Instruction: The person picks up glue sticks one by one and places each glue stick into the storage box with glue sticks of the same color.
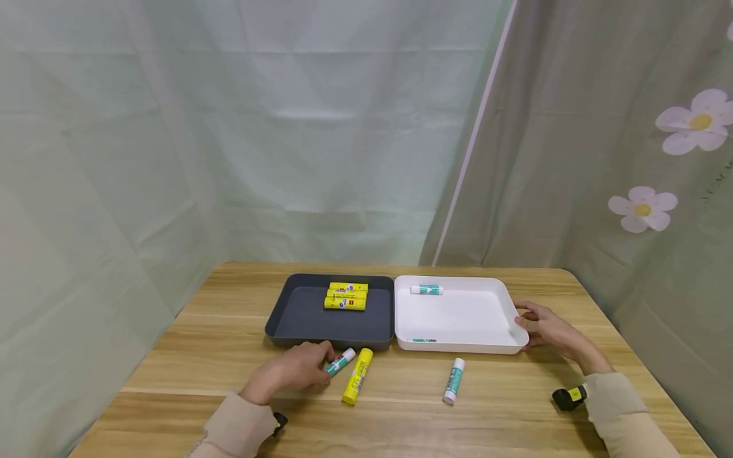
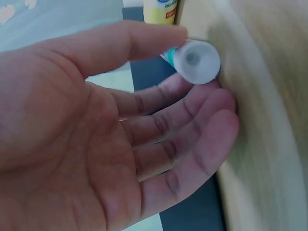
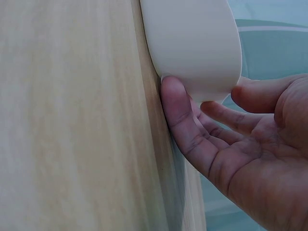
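From my remote seat I have the left hand (image 1: 300, 366) pinching a green-and-white glue stick (image 1: 341, 360) between thumb and fingertips, low over the table (image 1: 401, 423), just in front of the dark tray (image 1: 302, 310). Whether the stick touches the wood, I can't tell. My right hand (image 1: 548, 329) grips the white tray (image 1: 472, 318) at its right end, near the front corner, thumb at the rim and fingers curled below it.

Just beside the pinched stick I see a yellow glue stick (image 1: 357, 376) lying slantwise on the table. Well to the right of it, in front of the white tray, lies a loose green-and-white stick (image 1: 454, 381).

The two trays stand side by side. In the dark one, three yellow sticks (image 1: 345, 296) lie together towards the right. In the white one I make out one green-and-white stick near the back wall (image 1: 427, 290) and another by the front wall (image 1: 424, 340), partly hidden. Beyond the table hangs a pale curtain (image 1: 343, 159), with white flowers (image 1: 642, 209) on the right.
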